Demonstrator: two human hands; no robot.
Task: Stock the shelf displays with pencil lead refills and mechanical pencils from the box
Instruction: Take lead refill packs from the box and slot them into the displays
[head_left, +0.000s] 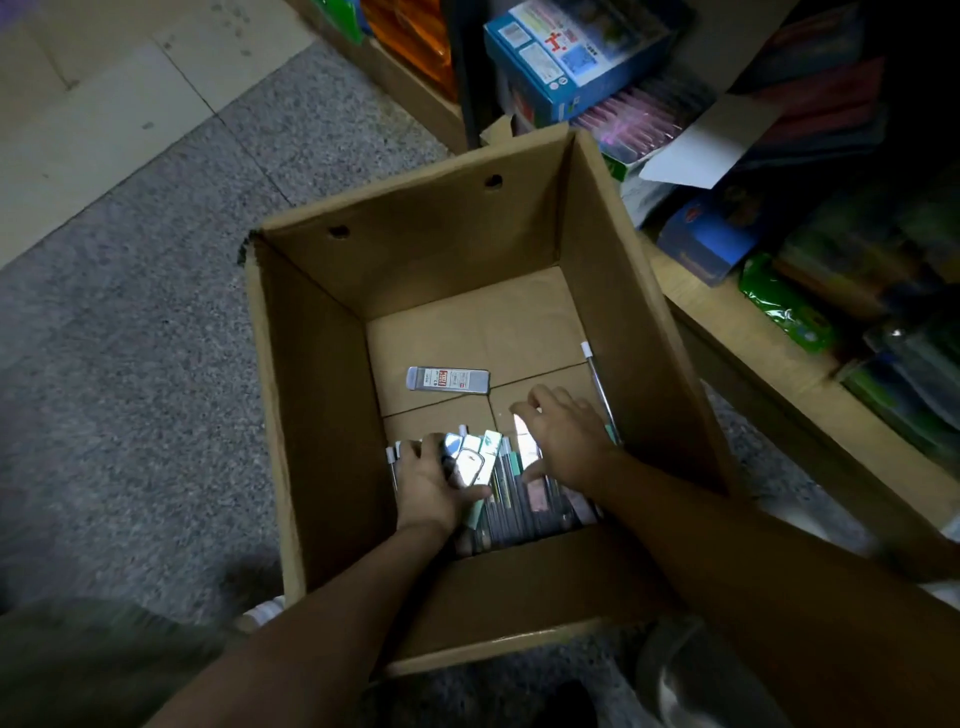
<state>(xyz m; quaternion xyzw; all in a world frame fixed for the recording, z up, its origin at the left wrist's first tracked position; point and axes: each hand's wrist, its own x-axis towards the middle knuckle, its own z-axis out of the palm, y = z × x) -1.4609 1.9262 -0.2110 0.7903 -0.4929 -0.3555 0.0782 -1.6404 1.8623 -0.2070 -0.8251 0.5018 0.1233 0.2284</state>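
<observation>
Down in the open brown cardboard box (322, 395) on the speckled grey floor (130, 332), your left hand (431, 486) sits at the left end of the heap of flat plastic lead-refill cases (511, 491), its fingers curled over the shiny white-and-silver cases at that end — it looks like you are gathering a handful to lift out, which would explain the grip from above. The heap lies against the near wall of the box, the cases packed side by side; they overlap too much for you to count, though there are clearly more than a dozen. One grey refill case with a red label (448, 378) lies by itself on the bare box bottom, well apart from the heap, beyond your hands. Your right hand (563, 439) rests on the right end of the heap, palm down, fingers spread and fairly straight, clamped on nothing that shows — probably steadying or sweeping the cases together. Just beside it, one slim mechanical pencil with a white cap (597, 384) leans along the right wall of the box; another pencil end shows at the far left of the heap. To your right stands the low wooden shelf display (737, 332) with its coloured packets, where these belong.
</observation>
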